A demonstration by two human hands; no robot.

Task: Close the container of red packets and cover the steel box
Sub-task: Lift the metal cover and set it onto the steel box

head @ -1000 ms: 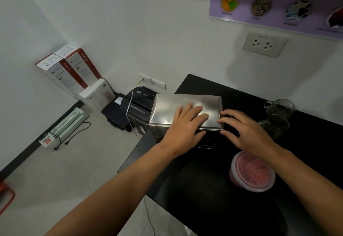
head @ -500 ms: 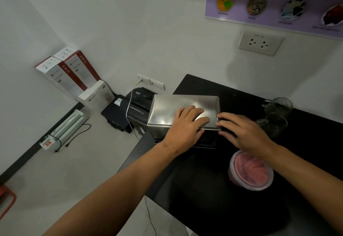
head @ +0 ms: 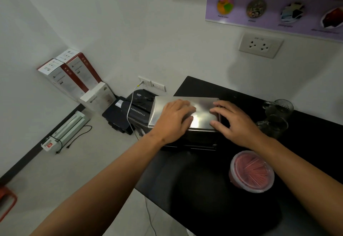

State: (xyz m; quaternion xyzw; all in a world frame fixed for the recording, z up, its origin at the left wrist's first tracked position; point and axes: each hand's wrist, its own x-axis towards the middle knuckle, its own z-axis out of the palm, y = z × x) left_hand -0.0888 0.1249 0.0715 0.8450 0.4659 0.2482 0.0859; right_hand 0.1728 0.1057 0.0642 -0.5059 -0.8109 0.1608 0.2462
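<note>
Black counter against a white wall; grey floor to the left of it.

Change over the last second: the right hand has moved inward, from just off the right edge of the steel lid to resting partly on it, fingers now over the lid's right end. The left hand has stayed flat on the lid's middle. Neither hand grips anything; both lie open, palms down, pressing. The lid looks level and squared over the steel box, whose dark front shows directly under the left palm.

Judgement: the cover step is at its seating stage, near done. The container of red packets sits below the right wrist, well apart from both hands, and appears to wear a clear lid already; whether it is snapped fully shut I cannot tell.

Count:
- hands: 2, both on the lid
- steel box with lid: 1
- round container of red packets: 1
- glass mugs beyond the right hand: 2
- wall sockets: 1 double above the counter, 1 low strip left of the box
- cartons on the floor: 3
</note>
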